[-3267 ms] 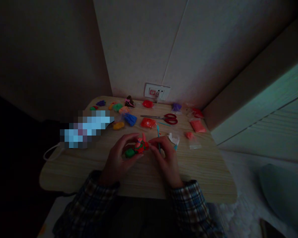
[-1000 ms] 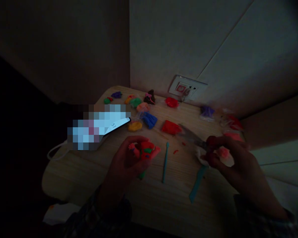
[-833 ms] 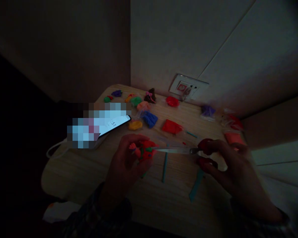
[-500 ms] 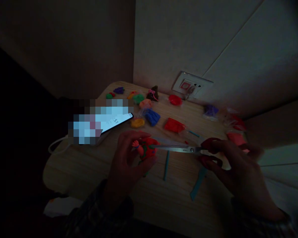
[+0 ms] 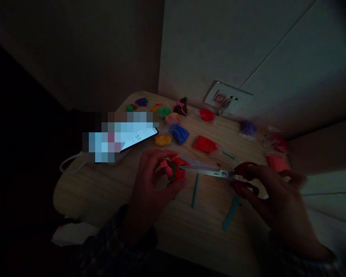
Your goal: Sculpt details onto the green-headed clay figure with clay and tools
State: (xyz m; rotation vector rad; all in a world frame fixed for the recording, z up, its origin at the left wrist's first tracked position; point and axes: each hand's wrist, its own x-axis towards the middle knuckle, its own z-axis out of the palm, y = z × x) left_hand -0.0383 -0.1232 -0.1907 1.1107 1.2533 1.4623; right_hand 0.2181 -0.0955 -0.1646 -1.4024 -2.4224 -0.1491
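Observation:
My left hand is closed round a small red clay figure with green and pink bits, held just above the wooden table. My right hand grips red-handled scissors by the loops. The blades point left and their tips reach the figure. A thin teal tool and a wider teal tool lie on the table between my hands.
A lit phone with a white cable lies at the left. Clay lumps and packets sit along the back: blue, yellow, red, purple, orange-pink. A wall socket is behind. The room is dim.
My right hand took up the scissors from the table and brought the blades left to the figure. Before that both hands were on the figure. The view has tilted.

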